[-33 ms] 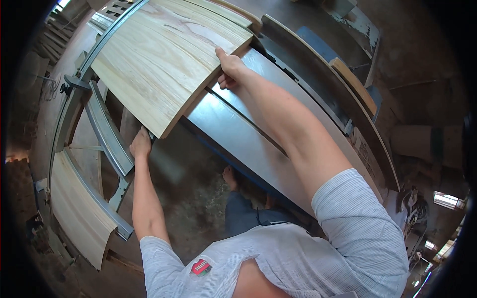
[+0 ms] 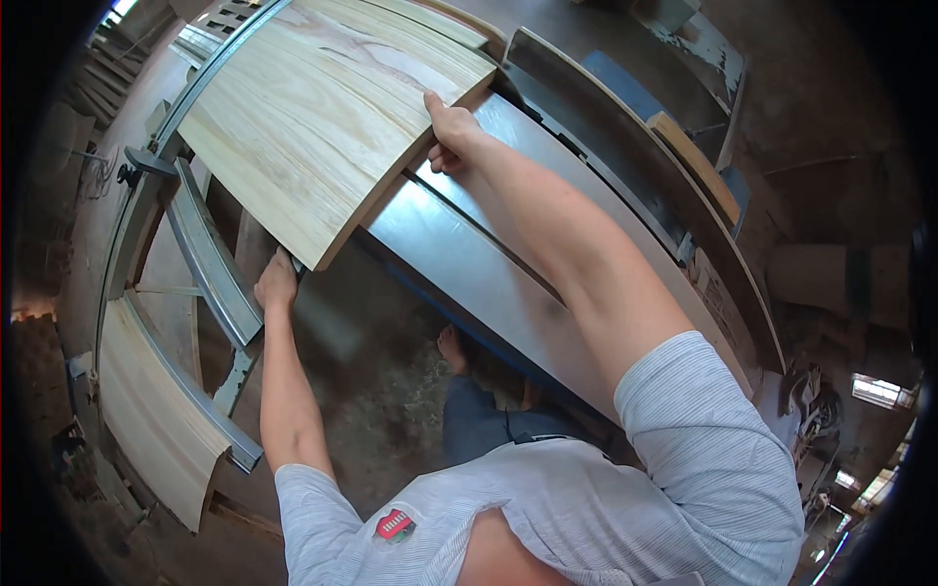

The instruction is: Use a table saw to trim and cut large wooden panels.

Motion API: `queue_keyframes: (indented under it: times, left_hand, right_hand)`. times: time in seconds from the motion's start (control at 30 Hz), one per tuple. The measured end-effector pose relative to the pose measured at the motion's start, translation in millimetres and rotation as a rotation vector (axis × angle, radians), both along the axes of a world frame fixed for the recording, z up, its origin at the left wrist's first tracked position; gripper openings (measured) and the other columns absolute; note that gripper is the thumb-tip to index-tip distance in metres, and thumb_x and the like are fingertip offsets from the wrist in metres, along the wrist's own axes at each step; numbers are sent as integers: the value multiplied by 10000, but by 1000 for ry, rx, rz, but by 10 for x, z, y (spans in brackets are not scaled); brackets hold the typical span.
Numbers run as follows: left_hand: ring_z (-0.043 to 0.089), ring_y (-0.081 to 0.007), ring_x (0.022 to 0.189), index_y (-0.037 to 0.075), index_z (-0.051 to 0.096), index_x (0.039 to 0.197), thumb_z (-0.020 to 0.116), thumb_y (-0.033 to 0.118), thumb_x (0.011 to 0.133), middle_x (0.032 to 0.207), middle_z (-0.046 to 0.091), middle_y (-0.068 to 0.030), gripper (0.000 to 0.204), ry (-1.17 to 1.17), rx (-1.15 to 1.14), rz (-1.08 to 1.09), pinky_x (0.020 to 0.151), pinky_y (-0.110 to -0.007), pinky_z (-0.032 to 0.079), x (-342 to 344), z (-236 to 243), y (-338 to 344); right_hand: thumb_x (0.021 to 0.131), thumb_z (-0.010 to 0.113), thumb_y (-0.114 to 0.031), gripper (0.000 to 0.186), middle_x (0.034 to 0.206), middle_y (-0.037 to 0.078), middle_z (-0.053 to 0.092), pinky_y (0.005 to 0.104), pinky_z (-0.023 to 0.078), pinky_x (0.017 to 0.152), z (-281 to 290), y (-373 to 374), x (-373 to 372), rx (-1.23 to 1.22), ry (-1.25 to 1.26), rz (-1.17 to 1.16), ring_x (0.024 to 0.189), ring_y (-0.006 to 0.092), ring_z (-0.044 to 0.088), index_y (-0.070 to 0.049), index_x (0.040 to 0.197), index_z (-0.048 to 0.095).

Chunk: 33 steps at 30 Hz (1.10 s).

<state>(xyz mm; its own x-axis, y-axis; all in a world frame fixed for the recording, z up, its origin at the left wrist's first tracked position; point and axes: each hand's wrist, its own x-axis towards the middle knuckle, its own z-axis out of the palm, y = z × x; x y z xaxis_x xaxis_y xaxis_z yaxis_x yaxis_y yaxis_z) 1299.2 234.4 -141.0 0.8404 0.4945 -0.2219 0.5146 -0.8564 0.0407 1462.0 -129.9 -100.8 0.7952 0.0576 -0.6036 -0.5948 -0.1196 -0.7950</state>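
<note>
A wide, pale wooden panel point(image 2: 293, 117) with streaked grain lies across the far part of a metal saw table point(image 2: 440, 234). My right hand point(image 2: 452, 135) grips the panel's near edge toward its right corner. Its thumb lies on the top face, and the other fingers curl below the edge. My left hand point(image 2: 277, 280) is closed just below the panel's near left corner. What it holds there is mostly hidden; only a small dark bit shows beside the fingers. A long metal fence point(image 2: 210, 73) runs along the panel's far left side.
To the left stands a metal frame with a curved-looking rail point(image 2: 210, 244). Another pale board point(image 2: 156, 410) rests on the frame lower down. A dark raised fence point(image 2: 625, 146) borders the saw table on the right, with a wooden strip point(image 2: 694, 166) beyond it. Dusty floor point(image 2: 371, 371) shows between.
</note>
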Motion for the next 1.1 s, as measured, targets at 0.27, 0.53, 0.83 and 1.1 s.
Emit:
queue_keyframes:
  times: [0.27, 0.53, 0.83, 1.1]
  left_hand:
    - [575, -388, 1217, 169, 626, 1309, 182, 520, 1034, 1278, 639, -184, 630, -34, -12, 21, 1028, -492, 412, 221, -192, -44]
    - [617, -408, 1142, 164, 656, 1242, 221, 521, 1030, 1207, 675, -179, 602, -66, -22, 48, 978, -507, 444, 152, -486, -127]
    - [662, -405, 1032, 131, 683, 1130, 252, 465, 1040, 1073, 715, -179, 553, -58, -132, -80, 899, -554, 473, -139, -1133, -618]
    - [654, -425, 1043, 109, 655, 1169, 241, 447, 1045, 1117, 699, -199, 548, 85, -271, -195, 904, -547, 479, -481, -1419, -1046]
  right_hand:
    - [885, 614, -517, 760, 1481, 295, 386, 506, 432, 1050, -221, 417, 273, -239, -40, -86, 1335, 460, 425, 53, 1375, 506]
    - [825, 768, -359, 608, 1188, 236, 669, 362, 536, 862, -440, 462, 307, -257, -155, -239, 1011, 302, 683, 121, 1174, 636]
    - [810, 774, -311, 491, 923, 138, 700, 351, 484, 624, -1082, -183, -61, -245, -196, -328, 729, 205, 627, 98, 1066, 684]
    - [814, 755, -334, 537, 1087, 212, 713, 372, 516, 846, -1215, -770, -722, -184, -165, -382, 973, 288, 690, 98, 1123, 678]
